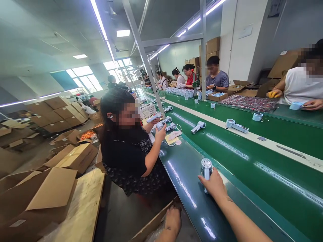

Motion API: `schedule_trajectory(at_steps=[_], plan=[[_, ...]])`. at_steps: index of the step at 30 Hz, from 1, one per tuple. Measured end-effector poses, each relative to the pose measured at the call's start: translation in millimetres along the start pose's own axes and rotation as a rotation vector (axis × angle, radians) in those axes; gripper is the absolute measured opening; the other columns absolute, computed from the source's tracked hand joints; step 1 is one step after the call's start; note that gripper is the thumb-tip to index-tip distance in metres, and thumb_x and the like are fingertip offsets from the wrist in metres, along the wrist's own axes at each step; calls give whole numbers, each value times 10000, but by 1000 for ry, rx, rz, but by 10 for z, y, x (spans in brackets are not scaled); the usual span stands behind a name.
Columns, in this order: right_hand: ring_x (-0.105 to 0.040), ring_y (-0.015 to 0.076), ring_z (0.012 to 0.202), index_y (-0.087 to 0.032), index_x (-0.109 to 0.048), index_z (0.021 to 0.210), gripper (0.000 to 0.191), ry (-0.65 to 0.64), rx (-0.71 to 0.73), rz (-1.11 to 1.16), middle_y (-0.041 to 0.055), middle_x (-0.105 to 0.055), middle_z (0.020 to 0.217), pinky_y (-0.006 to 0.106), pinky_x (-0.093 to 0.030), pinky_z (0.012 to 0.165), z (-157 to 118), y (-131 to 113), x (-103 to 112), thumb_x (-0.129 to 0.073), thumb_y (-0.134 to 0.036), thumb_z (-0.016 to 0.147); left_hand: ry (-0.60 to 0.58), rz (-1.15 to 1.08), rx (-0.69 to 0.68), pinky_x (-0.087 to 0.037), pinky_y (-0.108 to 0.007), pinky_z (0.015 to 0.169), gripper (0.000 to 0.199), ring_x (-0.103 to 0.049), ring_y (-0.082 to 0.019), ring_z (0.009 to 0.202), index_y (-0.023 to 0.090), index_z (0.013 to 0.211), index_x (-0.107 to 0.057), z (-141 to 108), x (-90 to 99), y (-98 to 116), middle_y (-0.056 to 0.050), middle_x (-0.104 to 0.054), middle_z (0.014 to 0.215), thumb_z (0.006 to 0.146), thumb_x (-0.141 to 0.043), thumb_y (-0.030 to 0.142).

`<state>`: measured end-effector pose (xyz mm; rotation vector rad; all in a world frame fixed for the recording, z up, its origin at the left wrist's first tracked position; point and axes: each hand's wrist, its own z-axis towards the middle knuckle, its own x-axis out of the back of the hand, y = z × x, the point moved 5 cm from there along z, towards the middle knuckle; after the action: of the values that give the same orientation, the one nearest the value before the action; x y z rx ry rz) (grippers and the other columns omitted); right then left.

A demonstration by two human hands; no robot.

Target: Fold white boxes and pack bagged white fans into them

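Dark green is covering the bench [183,176], where the person's right hand [216,183] is gripping a small pale fan [206,164]. The thumb is crossing the handle and the fingers are wrapping the far side, a hold that is probably keeping the round grille uncovered and facing up. Whether the fan is resting on the bench or hovering just above it, I cannot tell.

The left hand [173,216] is hanging lower, at the mouth of a cardboard box [155,220] beside the bench edge. Its fingertips are disappearing into shadow, so I cannot tell whether it is open or closed on something. The box is likely sitting there to keep its opening within easy reach.

Just beyond, a co-worker [123,144] in a black top is holding a fan in each hand, close to the body, perhaps for a better look. Other fans are lying near those hands, probably for easy reach. On the green belt [227,148], one more fan [198,127] is lying well apart from the right hand, and another [237,126] is touching the pale strip [267,141].
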<state>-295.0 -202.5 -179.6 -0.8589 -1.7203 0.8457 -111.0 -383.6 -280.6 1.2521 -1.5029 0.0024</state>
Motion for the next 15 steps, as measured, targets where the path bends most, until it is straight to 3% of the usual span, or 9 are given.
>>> schedule_trajectory(at_steps=[2, 4, 7, 9, 12, 15], plan=[[-570, 418, 1146, -113, -524, 1191, 641, -43, -31, 37, 244, -635, 1161, 520, -413, 956, 81, -80, -86, -679, -356, 619, 77, -39, 15, -388, -406, 949, 98, -609, -310, 1018, 216, 671, -574, -85, 126, -40, -84, -659, 843, 767, -563, 233], [-650, 351, 1006, -154, -582, 1076, 445, -112, -50, 102, 164, -696, 1017, 472, -476, 896, 3, -46, -5, -620, -303, 658, 154, -173, 36, -440, -360, 840, 224, -616, -265, 873, 222, 655, -505, -262, 287, -49, -39, -604, 733, 817, -530, 374], [-695, 227, 760, -192, -611, 1009, 315, -304, -106, 405, 54, -717, 853, 359, -561, 754, -397, 85, 294, -631, -310, 717, 224, -738, 62, -462, -290, 673, 412, -567, -188, 675, 218, 654, -481, -705, 609, 87, 23, -533, 628, 729, -619, 600], [-689, 186, 657, -199, -633, 989, 330, -445, -278, 726, 27, -720, 763, 300, -579, 659, -784, 208, 530, -723, -369, 721, 183, -1122, 65, -472, -274, 647, 460, -567, -163, 644, 200, 717, -546, -1046, 838, 358, 26, -579, 656, 590, -772, 581], [-692, 179, 560, -179, -673, 963, 466, -666, -539, 1064, 78, -757, 768, 254, -563, 531, -1399, 370, 847, -804, -509, 661, 23, -1333, 14, -495, -269, 667, 473, -622, -156, 677, 186, 922, -629, -1496, 1098, 983, -21, -673, 805, 582, -845, 432], [-703, 166, 556, -204, -659, 1115, 646, -885, -443, 1177, 143, -745, 1068, 243, -558, 510, -1888, 430, 1118, -734, -660, 663, -137, -1390, -60, -499, -259, 689, 470, -648, -154, 711, 189, 998, -630, -1841, 1063, 1580, -34, -694, 863, 612, -842, 352]])
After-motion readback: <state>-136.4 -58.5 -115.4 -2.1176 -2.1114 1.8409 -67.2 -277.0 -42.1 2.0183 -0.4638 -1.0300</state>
